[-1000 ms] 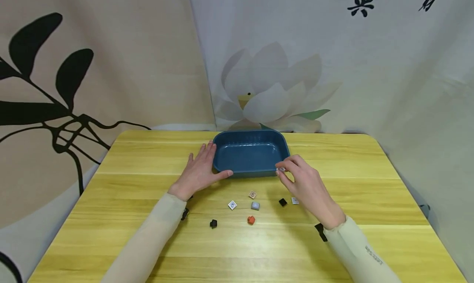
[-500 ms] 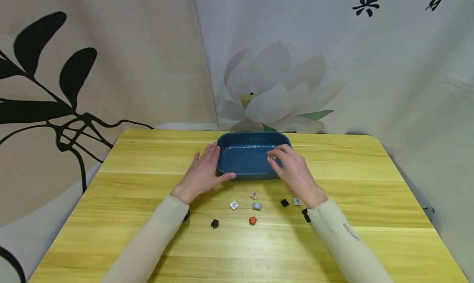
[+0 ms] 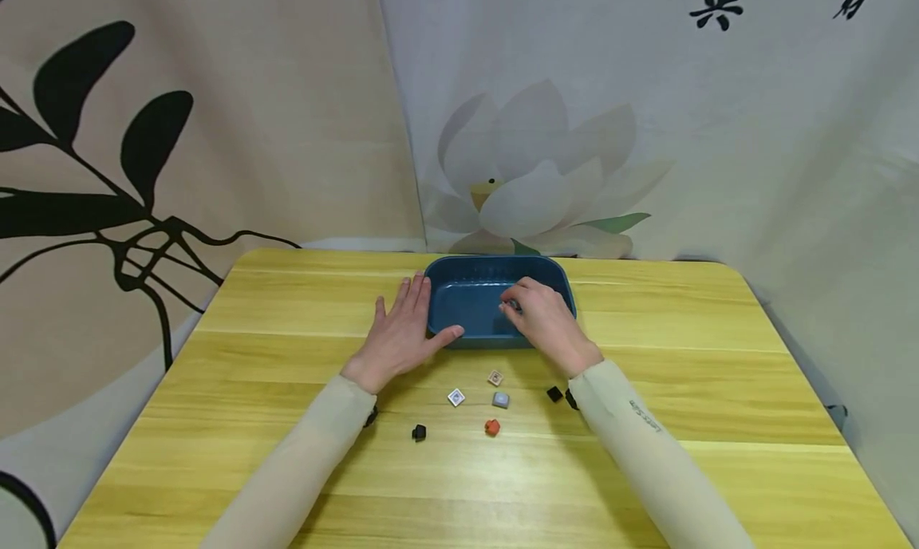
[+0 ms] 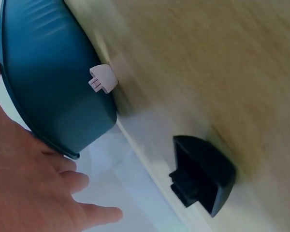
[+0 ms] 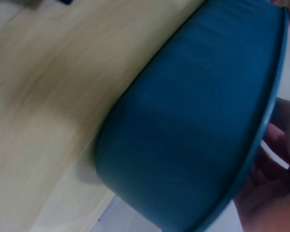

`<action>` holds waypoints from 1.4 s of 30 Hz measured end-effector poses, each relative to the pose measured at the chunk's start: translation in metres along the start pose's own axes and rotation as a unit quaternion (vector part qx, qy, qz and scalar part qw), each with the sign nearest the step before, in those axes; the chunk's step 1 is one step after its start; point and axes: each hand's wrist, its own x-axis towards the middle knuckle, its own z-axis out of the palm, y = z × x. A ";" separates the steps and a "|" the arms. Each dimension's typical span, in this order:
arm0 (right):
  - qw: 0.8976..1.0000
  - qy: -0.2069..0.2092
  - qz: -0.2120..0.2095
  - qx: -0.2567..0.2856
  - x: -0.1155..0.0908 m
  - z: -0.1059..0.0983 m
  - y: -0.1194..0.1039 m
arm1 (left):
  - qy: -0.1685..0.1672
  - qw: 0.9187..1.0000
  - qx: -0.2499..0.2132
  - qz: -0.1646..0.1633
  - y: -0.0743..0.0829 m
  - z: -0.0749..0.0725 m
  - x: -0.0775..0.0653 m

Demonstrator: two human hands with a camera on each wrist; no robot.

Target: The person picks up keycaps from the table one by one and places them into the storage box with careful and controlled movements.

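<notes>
A blue rectangular tray (image 3: 445,343) stands at the back middle of the table. My left hand (image 3: 398,333) lies with fingers straight along its left rim, thumb at the front rim. Over the tray's inside, my right hand (image 3: 549,321) pinches a small keycap (image 3: 514,304), mostly covered by the fingers. In front of the tray lie a beige keycap (image 3: 495,378), a white one, a grey keycap (image 3: 501,400), a red keycap (image 3: 491,428) and two black ones. The left wrist view shows a black keycap (image 4: 203,174) on its side, stem visible. The tray wall partly hides my right hand in the right wrist view.
The wooden table (image 3: 287,373) ends just behind the tray, where a printed cloth (image 3: 323,134) hangs. A black keycap (image 3: 555,393) lies close to the right wrist's band. Another black keycap (image 3: 420,432) lies front left, a white keycap (image 3: 455,397) between it and the tray.
My right hand has moved left from the tray's front right corner to over its inside, with the keycap. A white keycap on the right is now hidden by the right arm. My left hand stays.
</notes>
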 end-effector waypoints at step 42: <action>0.999 0.013 0.027 -0.031 -0.097 -0.053 0.019 | -0.005 1.000 0.007 -0.006 0.001 0.004 0.004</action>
